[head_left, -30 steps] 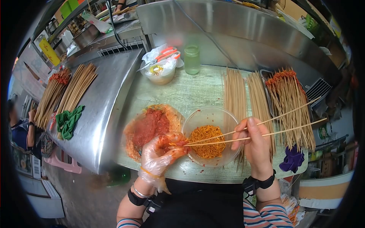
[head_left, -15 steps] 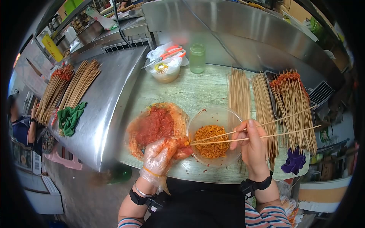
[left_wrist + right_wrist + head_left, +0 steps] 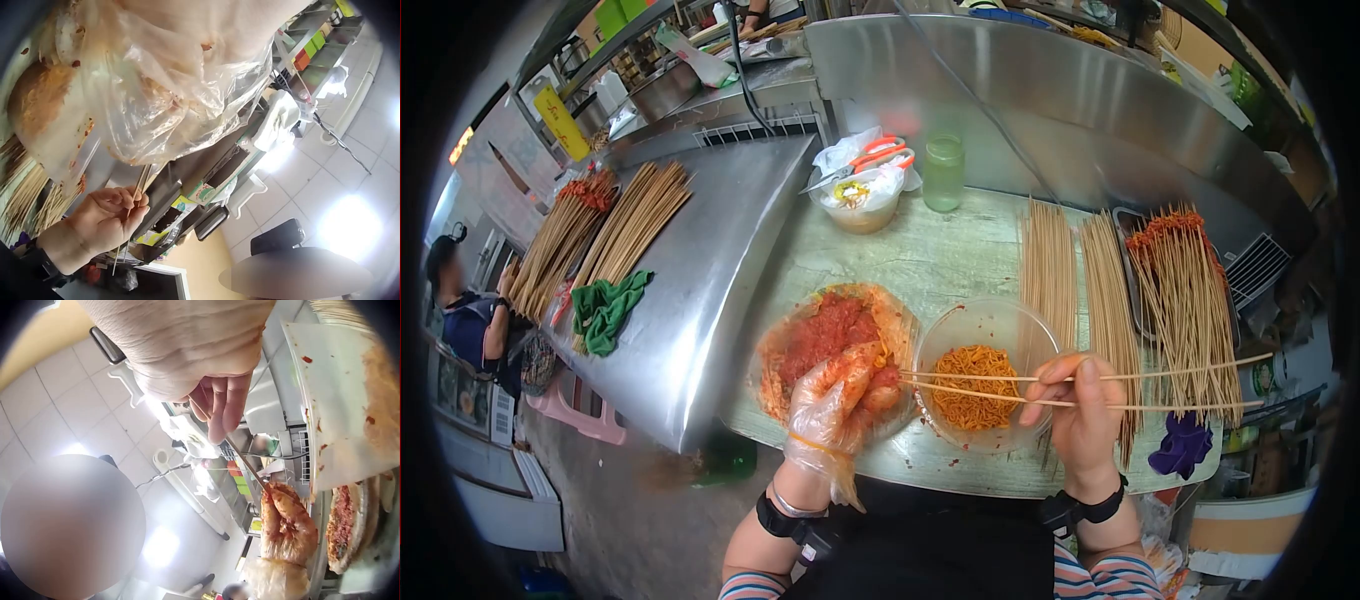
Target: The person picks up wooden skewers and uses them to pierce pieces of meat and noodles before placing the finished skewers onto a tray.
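My right hand (image 3: pixel 1088 415) pinches two thin bamboo skewers (image 3: pixel 1180 372) between thumb and fingers. They run left across a clear plastic bowl (image 3: pixel 1040 335) of orange-brown shreds (image 3: pixel 978 411). At their far tips is my left hand (image 3: pixel 825 400), in a clear plastic glove smeared red and banded at the wrist. Its curled fingers hold a bit of red meat at the skewer tips; the right wrist view shows a skewer (image 3: pixel 247 464) reaching into the gloved fingers. Behind that hand lies a heap of red minced meat (image 3: pixel 830 335) in an orange-stained plastic bag.
Bare skewers (image 3: pixel 1050 255) lie in bundles right of the bowl. A tray of skewers with red tips (image 3: pixel 1185 300) is farther right, by a purple cloth (image 3: pixel 1180 445). Scissors (image 3: pixel 865 160) lie on a tub beside a green jar (image 3: pixel 943 175). More skewers (image 3: pixel 635 220) sit on the steel counter.
The gloved left hand has turned and moved back over the meat bag. The skewers have swung to lie nearly level, still in my right hand. The head view has shifted slightly.
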### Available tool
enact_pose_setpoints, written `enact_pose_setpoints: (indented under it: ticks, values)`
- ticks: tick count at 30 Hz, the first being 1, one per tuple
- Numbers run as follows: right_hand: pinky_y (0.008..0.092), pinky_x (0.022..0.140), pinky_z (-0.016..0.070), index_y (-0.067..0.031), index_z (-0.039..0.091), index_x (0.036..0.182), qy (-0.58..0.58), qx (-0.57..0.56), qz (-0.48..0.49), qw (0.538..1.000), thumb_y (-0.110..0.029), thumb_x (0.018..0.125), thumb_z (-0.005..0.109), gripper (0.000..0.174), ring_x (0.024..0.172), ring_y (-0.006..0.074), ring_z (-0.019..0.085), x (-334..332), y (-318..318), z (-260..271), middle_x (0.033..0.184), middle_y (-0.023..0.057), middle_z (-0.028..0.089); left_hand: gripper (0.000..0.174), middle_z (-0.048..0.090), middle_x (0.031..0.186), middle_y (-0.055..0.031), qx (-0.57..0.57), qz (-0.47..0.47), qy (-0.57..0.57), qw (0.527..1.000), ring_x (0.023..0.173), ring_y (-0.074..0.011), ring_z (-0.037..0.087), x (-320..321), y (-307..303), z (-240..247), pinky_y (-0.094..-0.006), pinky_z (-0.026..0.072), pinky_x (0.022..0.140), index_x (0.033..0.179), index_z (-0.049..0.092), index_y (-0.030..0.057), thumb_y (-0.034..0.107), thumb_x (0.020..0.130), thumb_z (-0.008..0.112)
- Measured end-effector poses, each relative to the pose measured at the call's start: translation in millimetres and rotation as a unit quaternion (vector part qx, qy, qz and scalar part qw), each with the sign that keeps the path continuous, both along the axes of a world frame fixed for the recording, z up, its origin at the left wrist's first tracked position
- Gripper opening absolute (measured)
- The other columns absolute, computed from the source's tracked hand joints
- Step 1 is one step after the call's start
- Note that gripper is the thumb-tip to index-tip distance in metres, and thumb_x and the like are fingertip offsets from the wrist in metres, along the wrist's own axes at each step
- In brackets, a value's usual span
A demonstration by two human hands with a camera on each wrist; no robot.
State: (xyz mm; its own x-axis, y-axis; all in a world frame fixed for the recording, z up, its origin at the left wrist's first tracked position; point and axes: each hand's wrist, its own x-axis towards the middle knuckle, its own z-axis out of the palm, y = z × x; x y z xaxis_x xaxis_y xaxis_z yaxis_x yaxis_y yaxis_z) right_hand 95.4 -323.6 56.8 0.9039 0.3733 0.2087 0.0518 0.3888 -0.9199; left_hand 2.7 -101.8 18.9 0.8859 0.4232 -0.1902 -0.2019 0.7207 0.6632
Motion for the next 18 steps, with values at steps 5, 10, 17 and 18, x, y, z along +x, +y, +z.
enact_pose_setpoints:
  ticks: [5,10,17,18]
  values:
    - [0.0283,0.057,0.0517,0.0041,0.056,0.086,-0.041,0.005,0.027,0.999,-0.028,0.097,0.04,0.037,0.06,0.0213,0.062,-4,5,-5,0.079,0.0164,0.061,0.027,0.06,0.104,-0.0139,0.006,0.026,-0.009,1.0,0.088,-0.0223,0.062,1,-5,1,-0.0314,0.0551,0.071,0.111,0.054,-0.0059,0.005,0.087,0.057]
    - [0.029,0.062,0.0525,0.0022,0.061,0.086,-0.207,-0.083,0.042,0.974,-0.025,0.095,0.044,0.033,0.067,0.0218,0.065,-11,8,-1,0.082,0.0156,0.063,0.032,0.057,0.111,-0.0127,-0.033,0.052,-0.043,0.997,0.096,-0.0214,0.059,4,-10,-1,-0.0309,0.0533,0.077,0.116,0.051,-0.0048,0.007,0.087,0.058]
    - [0.0315,0.058,0.0541,-0.0019,0.063,0.092,-0.511,-0.165,0.034,0.843,-0.005,0.075,0.06,0.018,0.068,0.0251,0.065,-13,20,3,0.083,0.0126,0.063,0.033,0.058,0.11,-0.013,0.003,0.116,-0.07,0.991,0.096,-0.0219,0.059,9,-18,-8,-0.0314,0.0526,0.081,0.116,0.052,-0.0051,0.008,0.086,0.059]
    - [0.0317,0.058,0.0542,-0.0019,0.063,0.092,-0.521,-0.162,0.029,0.837,-0.003,0.071,0.061,0.021,0.068,0.0256,0.065,-16,23,3,0.084,0.0124,0.063,0.032,0.058,0.109,-0.0129,0.026,0.134,-0.072,0.988,0.096,-0.0218,0.06,10,-17,-11,-0.0315,0.0525,0.081,0.115,0.052,-0.0054,0.008,0.086,0.059]
